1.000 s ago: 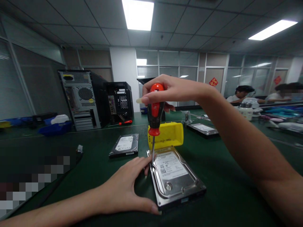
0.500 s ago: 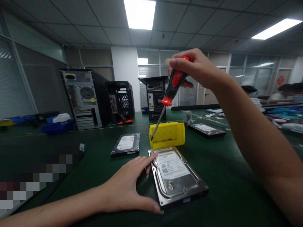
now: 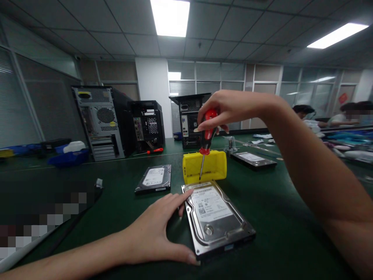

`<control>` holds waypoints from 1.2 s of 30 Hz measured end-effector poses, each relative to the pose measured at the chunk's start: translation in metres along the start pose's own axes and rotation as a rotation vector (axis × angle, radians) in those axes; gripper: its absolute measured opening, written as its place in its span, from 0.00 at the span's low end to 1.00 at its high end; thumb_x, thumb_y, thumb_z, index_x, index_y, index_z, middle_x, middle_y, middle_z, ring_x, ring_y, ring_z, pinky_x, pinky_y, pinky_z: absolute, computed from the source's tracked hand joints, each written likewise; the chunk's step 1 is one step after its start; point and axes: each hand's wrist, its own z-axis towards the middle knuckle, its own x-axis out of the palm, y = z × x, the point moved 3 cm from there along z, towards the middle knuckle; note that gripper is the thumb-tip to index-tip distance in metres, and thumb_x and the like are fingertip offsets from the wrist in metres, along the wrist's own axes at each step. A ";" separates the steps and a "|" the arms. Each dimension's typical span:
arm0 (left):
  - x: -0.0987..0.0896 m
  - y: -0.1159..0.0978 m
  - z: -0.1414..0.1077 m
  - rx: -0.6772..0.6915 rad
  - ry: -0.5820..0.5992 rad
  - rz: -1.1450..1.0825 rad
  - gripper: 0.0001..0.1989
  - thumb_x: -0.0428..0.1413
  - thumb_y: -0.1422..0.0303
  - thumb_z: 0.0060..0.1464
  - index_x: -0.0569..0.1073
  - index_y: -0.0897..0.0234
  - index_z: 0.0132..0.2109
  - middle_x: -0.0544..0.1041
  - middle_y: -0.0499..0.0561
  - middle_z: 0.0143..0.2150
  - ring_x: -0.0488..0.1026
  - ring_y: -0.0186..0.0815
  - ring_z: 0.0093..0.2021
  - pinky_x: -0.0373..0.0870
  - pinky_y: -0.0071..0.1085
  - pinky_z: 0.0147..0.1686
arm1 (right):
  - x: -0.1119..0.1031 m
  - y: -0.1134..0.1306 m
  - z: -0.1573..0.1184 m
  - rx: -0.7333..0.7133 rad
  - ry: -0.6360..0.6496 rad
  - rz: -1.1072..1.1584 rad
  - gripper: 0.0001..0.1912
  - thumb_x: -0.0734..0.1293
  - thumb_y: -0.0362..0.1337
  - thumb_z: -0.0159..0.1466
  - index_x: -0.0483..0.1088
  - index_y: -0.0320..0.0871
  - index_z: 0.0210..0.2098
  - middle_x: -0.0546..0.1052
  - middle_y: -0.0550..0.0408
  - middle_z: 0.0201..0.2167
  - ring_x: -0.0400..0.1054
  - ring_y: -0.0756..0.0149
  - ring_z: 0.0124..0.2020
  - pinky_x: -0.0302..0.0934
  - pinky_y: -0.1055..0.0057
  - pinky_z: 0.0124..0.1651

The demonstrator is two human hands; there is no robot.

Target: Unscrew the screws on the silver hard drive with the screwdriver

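My right hand (image 3: 220, 111) grips the handle of a red and black screwdriver (image 3: 207, 136), its shaft pointing down. The tip shows in front of a yellow bin (image 3: 218, 167), just above the far edge of a silver hard drive (image 3: 215, 217); whether it touches anything I cannot tell. My left hand (image 3: 157, 229) lies at the drive's left side, index finger on its far left corner and thumb at its near left corner. A second hard drive (image 3: 154, 178) lies to the left of the bin, and a third drive (image 3: 253, 160) to the right.
Three computer cases, a large one (image 3: 101, 120), an open one (image 3: 148, 126) and another (image 3: 188, 120), stand at the back. A red screwdriver (image 3: 155, 151) lies before them. A blue bin (image 3: 68, 157) is at left. People sit at the far right.
My right hand has come down with the screwdriver, which is now more upright, and its tip has moved right and lower. My left hand keeps its hold on the drive.
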 end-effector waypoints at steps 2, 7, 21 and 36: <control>0.000 0.001 0.001 0.004 -0.011 -0.009 0.56 0.64 0.46 0.38 0.46 0.57 0.68 0.65 0.58 0.59 0.62 0.54 0.55 0.59 0.52 0.56 | 0.004 0.004 0.002 0.013 0.014 -0.067 0.31 0.59 0.59 0.58 0.72 0.38 0.43 0.75 0.55 0.30 0.61 0.82 0.20 0.54 0.79 0.27; 0.001 0.003 0.001 0.012 -0.028 -0.012 0.55 0.64 0.46 0.37 0.46 0.54 0.68 0.65 0.58 0.58 0.63 0.54 0.55 0.59 0.52 0.56 | 0.020 0.014 0.009 0.072 -0.013 -0.309 0.27 0.62 0.57 0.56 0.75 0.41 0.41 0.74 0.52 0.30 0.59 0.78 0.22 0.51 0.75 0.30; -0.001 0.000 0.000 0.015 -0.034 -0.011 0.56 0.63 0.45 0.37 0.47 0.56 0.68 0.68 0.58 0.56 0.65 0.54 0.53 0.62 0.50 0.54 | 0.031 0.017 0.018 0.022 -0.002 -0.341 0.23 0.62 0.55 0.56 0.76 0.43 0.37 0.73 0.52 0.29 0.60 0.75 0.25 0.49 0.74 0.30; 0.001 0.000 -0.001 -0.021 -0.054 -0.043 0.56 0.64 0.44 0.35 0.49 0.55 0.67 0.66 0.56 0.58 0.62 0.54 0.56 0.58 0.52 0.57 | 0.033 0.017 0.019 0.019 0.013 -0.297 0.24 0.61 0.54 0.58 0.76 0.41 0.37 0.74 0.51 0.28 0.60 0.75 0.24 0.51 0.72 0.32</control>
